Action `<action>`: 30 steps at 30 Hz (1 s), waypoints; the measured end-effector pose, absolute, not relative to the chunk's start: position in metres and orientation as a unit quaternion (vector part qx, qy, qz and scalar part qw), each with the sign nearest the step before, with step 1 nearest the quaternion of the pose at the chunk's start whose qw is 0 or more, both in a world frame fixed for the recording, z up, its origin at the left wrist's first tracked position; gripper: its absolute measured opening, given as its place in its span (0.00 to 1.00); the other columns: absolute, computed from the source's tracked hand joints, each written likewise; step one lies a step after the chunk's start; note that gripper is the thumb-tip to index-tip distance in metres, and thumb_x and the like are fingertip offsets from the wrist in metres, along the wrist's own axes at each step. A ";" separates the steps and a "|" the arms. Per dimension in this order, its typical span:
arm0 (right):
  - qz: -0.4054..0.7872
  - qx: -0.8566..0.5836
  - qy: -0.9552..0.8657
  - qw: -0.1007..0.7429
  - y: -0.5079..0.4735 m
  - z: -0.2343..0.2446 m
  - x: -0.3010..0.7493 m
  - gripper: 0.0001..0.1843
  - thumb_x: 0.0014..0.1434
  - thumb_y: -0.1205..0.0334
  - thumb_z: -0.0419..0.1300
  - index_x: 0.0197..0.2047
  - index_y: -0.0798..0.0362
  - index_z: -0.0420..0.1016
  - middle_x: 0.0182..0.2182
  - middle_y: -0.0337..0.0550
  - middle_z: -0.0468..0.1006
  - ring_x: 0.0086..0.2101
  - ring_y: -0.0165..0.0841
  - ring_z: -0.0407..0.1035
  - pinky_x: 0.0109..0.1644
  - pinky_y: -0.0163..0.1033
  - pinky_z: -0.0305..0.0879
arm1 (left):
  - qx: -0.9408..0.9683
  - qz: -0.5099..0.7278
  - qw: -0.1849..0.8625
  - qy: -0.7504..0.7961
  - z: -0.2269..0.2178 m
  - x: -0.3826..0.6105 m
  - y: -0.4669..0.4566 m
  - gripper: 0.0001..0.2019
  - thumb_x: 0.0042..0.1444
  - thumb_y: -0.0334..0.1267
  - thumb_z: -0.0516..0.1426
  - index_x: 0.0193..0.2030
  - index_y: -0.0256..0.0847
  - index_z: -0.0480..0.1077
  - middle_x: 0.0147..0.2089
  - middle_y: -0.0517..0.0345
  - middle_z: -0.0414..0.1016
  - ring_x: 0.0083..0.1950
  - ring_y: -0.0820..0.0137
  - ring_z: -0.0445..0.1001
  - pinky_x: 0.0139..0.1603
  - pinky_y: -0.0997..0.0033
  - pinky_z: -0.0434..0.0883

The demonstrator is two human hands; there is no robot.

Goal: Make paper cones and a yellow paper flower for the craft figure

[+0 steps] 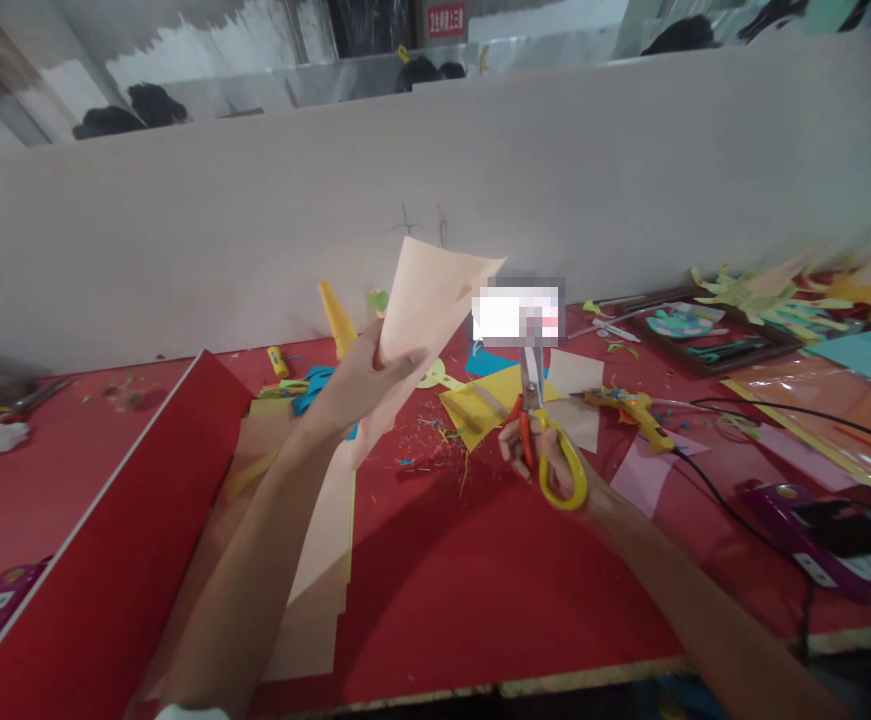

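- Head view, one: worn on the person's head, facing forward and downward.
- Station: above the near side of the red table point(472, 610).
- Range: left hand point(360, 378) and right hand point(553, 455) close, mid-frame.
- Backdrop: pale partition point(435, 160) beyond the tabletop, its top line slanting up rightward.
- Field: wide, both table sides included.

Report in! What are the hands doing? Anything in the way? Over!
Left hand: holding pale paper, raised. Right hand: gripping scissors. Possible clutter nearby: glue gun, yellow paper.
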State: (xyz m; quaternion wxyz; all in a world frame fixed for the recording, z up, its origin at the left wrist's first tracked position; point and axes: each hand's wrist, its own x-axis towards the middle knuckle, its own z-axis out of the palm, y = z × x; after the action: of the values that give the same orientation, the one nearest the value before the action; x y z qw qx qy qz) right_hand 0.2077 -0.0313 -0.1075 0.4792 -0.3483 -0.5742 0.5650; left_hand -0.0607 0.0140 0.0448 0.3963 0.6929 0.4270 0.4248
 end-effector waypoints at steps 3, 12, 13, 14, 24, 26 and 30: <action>0.495 -0.351 -0.655 0.451 -0.034 -0.107 0.215 0.41 0.61 0.18 0.45 0.45 0.49 0.74 0.32 0.43 0.73 0.26 0.34 0.63 0.34 0.45 0.67 | 0.694 0.416 0.396 0.434 0.047 -0.064 0.013 0.28 0.62 0.54 0.63 0.64 0.41 0.69 0.60 0.43 0.78 0.63 0.51 0.75 0.63 0.47 0.75; 0.323 -0.483 -0.689 0.433 -0.033 -0.092 0.224 0.28 0.54 0.39 0.66 0.50 0.49 0.74 0.39 0.44 0.78 0.40 0.43 0.72 0.44 0.47 0.73 | 0.729 0.358 0.383 0.440 0.053 -0.075 0.010 0.25 0.62 0.52 0.63 0.61 0.42 0.72 0.56 0.45 0.79 0.61 0.48 0.75 0.60 0.46 0.76; 0.316 -0.493 -0.692 0.422 -0.031 -0.092 0.225 0.26 0.54 0.42 0.67 0.50 0.49 0.74 0.38 0.44 0.78 0.40 0.43 0.73 0.45 0.47 0.73 | 0.734 0.359 0.380 0.435 0.052 -0.075 0.011 0.26 0.63 0.53 0.63 0.63 0.42 0.71 0.59 0.44 0.77 0.62 0.48 0.74 0.61 0.46 0.75; 0.313 -0.499 -0.696 0.411 -0.029 -0.093 0.226 0.25 0.54 0.44 0.67 0.50 0.50 0.75 0.37 0.43 0.78 0.39 0.42 0.73 0.43 0.46 0.73 | 0.737 0.363 0.376 0.429 0.050 -0.074 0.012 0.28 0.63 0.53 0.62 0.65 0.43 0.69 0.61 0.43 0.76 0.64 0.48 0.72 0.63 0.45 0.74; 0.350 -0.506 -0.709 0.345 -0.028 -0.102 0.227 0.22 0.58 0.48 0.64 0.52 0.50 0.73 0.36 0.42 0.78 0.34 0.38 0.71 0.39 0.42 0.72 | 0.752 0.395 0.360 0.387 0.026 -0.064 0.031 0.39 0.56 0.53 0.68 0.70 0.43 0.61 0.68 0.40 0.70 0.67 0.49 0.72 0.66 0.47 0.73; 0.355 -0.497 -0.713 0.345 -0.029 -0.102 0.228 0.25 0.60 0.47 0.63 0.56 0.49 0.71 0.39 0.44 0.78 0.38 0.40 0.72 0.43 0.43 0.73 | 0.748 0.385 0.333 0.426 0.030 -0.066 0.029 0.34 0.57 0.53 0.67 0.66 0.42 0.65 0.63 0.42 0.74 0.63 0.50 0.74 0.63 0.49 0.74; 0.354 -0.485 -0.720 0.347 -0.028 -0.099 0.231 0.27 0.60 0.46 0.63 0.58 0.49 0.70 0.45 0.47 0.79 0.44 0.43 0.73 0.51 0.48 0.73 | 0.743 0.354 0.319 0.471 0.042 -0.068 0.020 0.30 0.59 0.52 0.65 0.63 0.41 0.68 0.58 0.46 0.78 0.57 0.53 0.77 0.58 0.52 0.76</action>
State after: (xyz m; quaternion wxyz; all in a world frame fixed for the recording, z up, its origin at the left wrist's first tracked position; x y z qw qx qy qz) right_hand 0.2310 -0.0276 -0.0987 0.3470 -0.4852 -0.7202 0.3542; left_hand -0.0681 0.0200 0.0419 0.3192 0.7427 0.4706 0.3537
